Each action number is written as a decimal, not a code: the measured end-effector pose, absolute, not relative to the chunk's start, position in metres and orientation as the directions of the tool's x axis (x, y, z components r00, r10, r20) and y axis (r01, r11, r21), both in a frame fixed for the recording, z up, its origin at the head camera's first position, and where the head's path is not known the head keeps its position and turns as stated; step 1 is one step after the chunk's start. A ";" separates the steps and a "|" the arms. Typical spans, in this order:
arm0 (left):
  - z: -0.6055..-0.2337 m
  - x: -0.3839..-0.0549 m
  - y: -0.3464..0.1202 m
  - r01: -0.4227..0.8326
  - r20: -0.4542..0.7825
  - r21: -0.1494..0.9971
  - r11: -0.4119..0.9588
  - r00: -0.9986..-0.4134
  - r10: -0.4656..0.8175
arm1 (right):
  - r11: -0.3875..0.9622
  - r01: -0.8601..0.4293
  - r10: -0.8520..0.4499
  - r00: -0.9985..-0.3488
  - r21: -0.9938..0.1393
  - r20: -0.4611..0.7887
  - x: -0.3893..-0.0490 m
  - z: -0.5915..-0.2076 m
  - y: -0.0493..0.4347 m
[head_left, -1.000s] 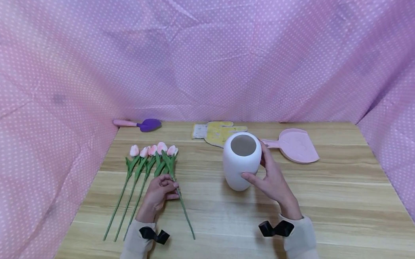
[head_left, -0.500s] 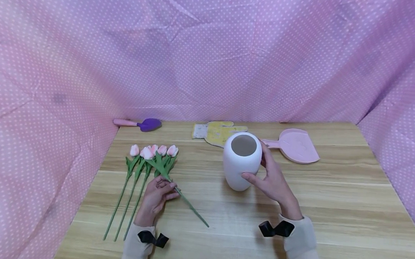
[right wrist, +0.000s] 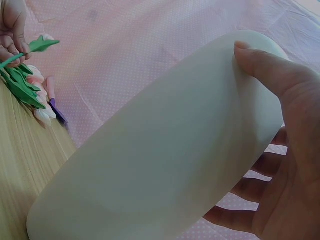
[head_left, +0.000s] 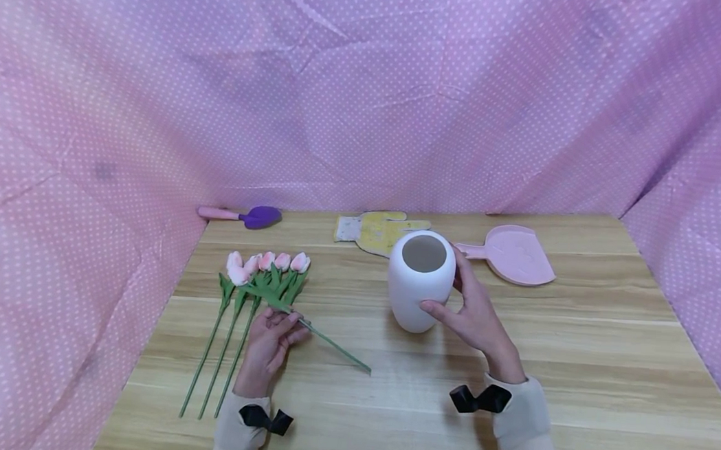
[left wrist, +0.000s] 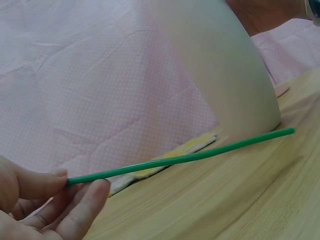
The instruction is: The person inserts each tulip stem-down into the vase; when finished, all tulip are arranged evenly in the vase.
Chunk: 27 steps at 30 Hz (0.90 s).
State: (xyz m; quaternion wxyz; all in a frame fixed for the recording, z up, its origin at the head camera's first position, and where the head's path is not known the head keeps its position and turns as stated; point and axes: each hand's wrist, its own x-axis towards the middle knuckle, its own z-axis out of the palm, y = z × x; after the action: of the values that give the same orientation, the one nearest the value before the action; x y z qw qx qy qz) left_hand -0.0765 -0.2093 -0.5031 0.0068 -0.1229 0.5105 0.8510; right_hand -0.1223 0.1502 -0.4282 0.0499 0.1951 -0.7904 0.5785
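Note:
My left hand [head_left: 269, 349] pinches the green stem of a pink artificial tulip [head_left: 342, 349] between thumb and fingers. The tulip is raised, tilted, its bloom to the upper left and its stem end to the lower right. In the left wrist view the bare stem [left wrist: 200, 156] stretches out from the fingertips. A white vase [head_left: 414, 300] stands upright on the table, its mouth facing up. Around its right side my right hand [head_left: 477, 321] grips it, thumb in front; the right wrist view shows the fingers behind the vase [right wrist: 150, 145].
Several more pink tulips [head_left: 300, 262] lie in a row under and beside the left hand. A purple trowel [head_left: 260, 217], a yellow glove [head_left: 375, 234] and a pink dustpan [head_left: 518, 255] lie along the back of the wooden table [head_left: 601, 350]. Pink dotted cloth [head_left: 368, 101] hangs behind.
The held tulip has turned in my left hand: its bloom has swung left and its stem end right and up towards the vase. My right hand and the vase have stayed put.

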 end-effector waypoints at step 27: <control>-0.484 -0.079 -0.204 0.101 -0.227 0.671 -0.734 -0.915 -0.333 | 0.272 -0.369 -0.246 -0.919 -0.889 0.306 -0.122 -0.427 0.150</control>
State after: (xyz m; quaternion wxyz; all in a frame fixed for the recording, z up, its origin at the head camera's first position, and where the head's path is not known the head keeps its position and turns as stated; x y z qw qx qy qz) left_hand -0.0792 -0.2041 -0.4842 -0.1185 -0.1686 0.3447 0.9158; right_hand -0.1221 0.1505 -0.4274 0.0537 0.1934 -0.7958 0.5713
